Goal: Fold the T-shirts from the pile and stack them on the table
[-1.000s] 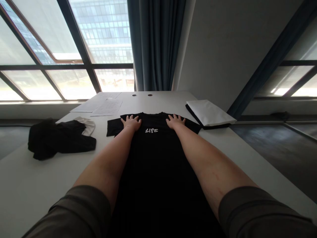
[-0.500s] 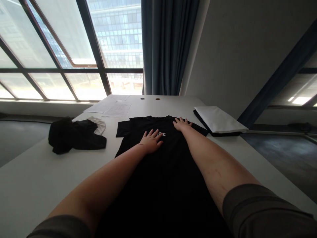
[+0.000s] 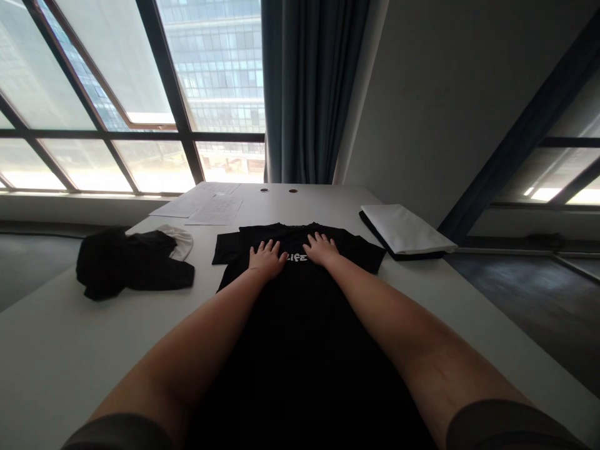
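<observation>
A black T-shirt (image 3: 309, 319) lies spread out on the white table (image 3: 56, 337), collar toward the far end, with small white lettering on its chest. My left hand (image 3: 268, 259) rests on the chest, left of the lettering, with its fingers spread. On the other side of the lettering, my right hand (image 3: 322, 249) lies on the cloth, fingers apart. Neither hand grips the fabric. Both sleeves stretch outward on the table; the left one looks doubled or creased.
A crumpled black garment (image 3: 135, 262) with a white cloth (image 3: 180, 242) lies at the left. Printed papers (image 3: 215, 209) are at the back left. Folded white fabric (image 3: 405, 230) sits on black fabric at the right. Windows and a blue curtain (image 3: 312, 94) stand behind.
My left hand has moved left, off the lettering, which now shows more. My right hand has shifted left and slightly down, toward the chest. The view has turned slightly to the right.
</observation>
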Demonstrator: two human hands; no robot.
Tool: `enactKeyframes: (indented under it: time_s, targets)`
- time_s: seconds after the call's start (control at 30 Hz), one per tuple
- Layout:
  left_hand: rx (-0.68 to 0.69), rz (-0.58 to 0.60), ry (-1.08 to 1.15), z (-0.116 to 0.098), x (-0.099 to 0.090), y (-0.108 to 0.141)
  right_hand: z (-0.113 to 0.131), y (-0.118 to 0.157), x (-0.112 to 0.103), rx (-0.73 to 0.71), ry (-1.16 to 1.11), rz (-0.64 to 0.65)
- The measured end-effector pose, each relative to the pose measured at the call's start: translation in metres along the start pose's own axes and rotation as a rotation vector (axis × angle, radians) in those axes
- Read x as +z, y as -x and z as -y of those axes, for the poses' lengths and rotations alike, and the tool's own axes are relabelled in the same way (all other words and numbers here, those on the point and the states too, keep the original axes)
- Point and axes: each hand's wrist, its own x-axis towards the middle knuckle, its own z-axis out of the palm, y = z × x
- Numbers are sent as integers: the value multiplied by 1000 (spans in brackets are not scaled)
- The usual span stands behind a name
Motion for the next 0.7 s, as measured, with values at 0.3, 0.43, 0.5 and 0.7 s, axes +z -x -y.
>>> enactKeyframes:
  time_s: [0.3, 0.43, 0.5, 0.7]
  targets:
    - [-80, 26, -4, 26, -7, -41, 3, 8, 0, -9, -52, 30]
    - [-123, 10, -9, 36, -9, -55, -6, 5, -1, 8, -54, 22]
    - [-165, 15, -16, 43, -12, -59, -10, 3, -1, 21, -56, 21]
    - [-297, 14, -29, 86, -27, -50, -16, -1, -1, 29, -64, 24]
